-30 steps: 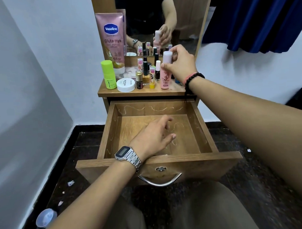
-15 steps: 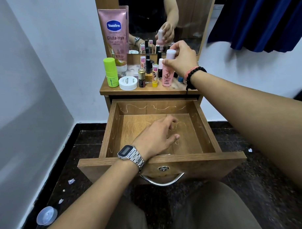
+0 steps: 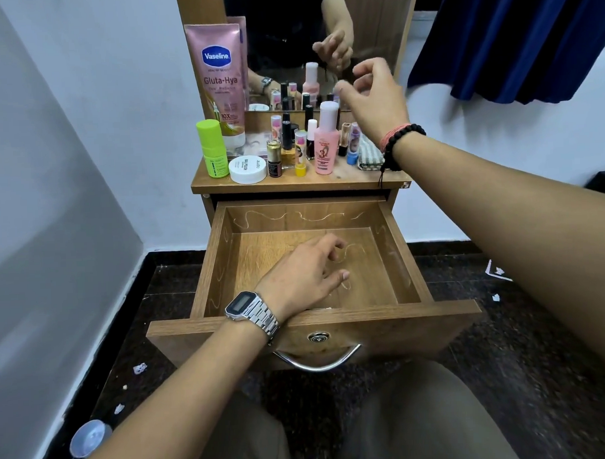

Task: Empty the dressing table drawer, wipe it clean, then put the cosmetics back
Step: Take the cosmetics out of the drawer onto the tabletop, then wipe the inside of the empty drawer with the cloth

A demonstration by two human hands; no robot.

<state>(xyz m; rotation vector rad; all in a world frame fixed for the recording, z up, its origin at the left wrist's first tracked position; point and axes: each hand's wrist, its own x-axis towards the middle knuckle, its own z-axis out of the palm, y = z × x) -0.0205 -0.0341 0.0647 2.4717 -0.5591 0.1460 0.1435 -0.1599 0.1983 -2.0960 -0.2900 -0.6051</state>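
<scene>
Hovering above the pink bottle on the tabletop, the blurred right hand holds nothing, fingers loosely spread. The left hand rests relaxed in the bare drawer, its fingertips hard to make out.

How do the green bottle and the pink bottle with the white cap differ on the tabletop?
The green bottle is lime green all over with a matching cap; the pink bottle has a white cap. The green bottle stands at the left end of the row, the pink bottle near the middle, closer to the right hand. Both stand upright on the tabletop, untouched.
</scene>
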